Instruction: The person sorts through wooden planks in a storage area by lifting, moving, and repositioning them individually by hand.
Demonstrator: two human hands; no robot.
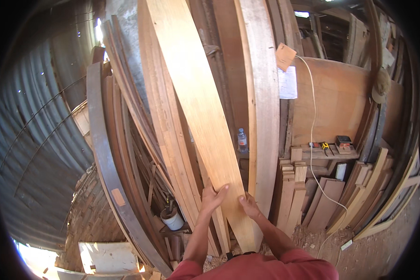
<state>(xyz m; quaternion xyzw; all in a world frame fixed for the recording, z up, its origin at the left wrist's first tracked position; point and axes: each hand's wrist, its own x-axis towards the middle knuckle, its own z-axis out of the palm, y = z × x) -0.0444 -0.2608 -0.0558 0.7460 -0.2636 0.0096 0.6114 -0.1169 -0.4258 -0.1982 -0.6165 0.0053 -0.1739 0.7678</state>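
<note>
A long, pale wooden plank (203, 107) runs from close to my body up toward the top of the view, tilted to the left. My left hand (213, 198) grips its left edge, the thumb lying over the face. On the opposite edge, slightly lower, my right hand (250, 206) is closed with its thumb on the face. Most of the fingers of both hands are hidden behind the wood. Left of the plank stand several long boards (165, 135), and a thick pale beam (265, 112) stands to its right.
A water bottle (242, 140) stands behind the plank. At left are a dark curved beam (102, 140), a white bucket (172, 219) and a corrugated metal wall (28, 154). On the right, short wood pieces (291, 191) lean below a small shelf (329, 151); a white cable (315, 107) hangs there.
</note>
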